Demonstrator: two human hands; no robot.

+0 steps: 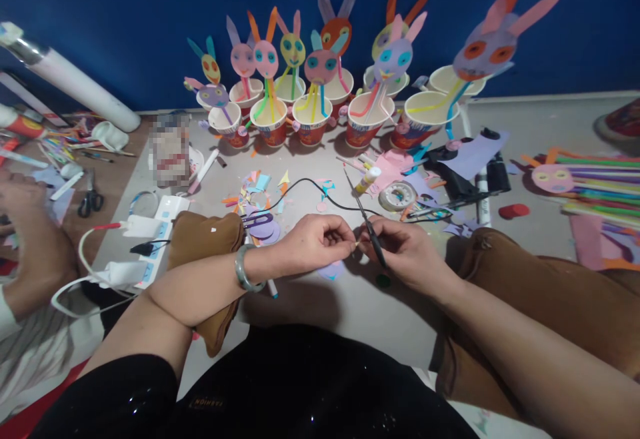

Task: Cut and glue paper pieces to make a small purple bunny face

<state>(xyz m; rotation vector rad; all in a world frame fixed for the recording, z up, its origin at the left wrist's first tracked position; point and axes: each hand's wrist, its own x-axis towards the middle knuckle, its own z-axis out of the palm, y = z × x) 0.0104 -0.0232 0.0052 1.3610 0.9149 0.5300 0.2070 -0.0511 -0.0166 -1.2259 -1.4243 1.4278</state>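
My left hand (320,242), with a jade-like bangle on the wrist, is closed in a pinch at the middle of the table. Its fingertips meet those of my right hand (407,249) at a tiny pale piece (357,244), too small to name. My right hand is closed around a slim pointed tool with a black handle (374,242); its thin tip points up and away, and its kind is unclear. Beneath the hands lie purple paper scraps (331,270) and a dark green disc (383,280). A black cord (305,180) curves just beyond them.
Paper cups (270,122) with rabbit-like paper heads line the back. A tape roll (397,196), glue stick (367,179) and paper scraps lie ahead. Brown cushions (207,242) flank my arms; a power strip (163,242) is left. Another person's arm (37,239) rests far left, near scissors (90,196).
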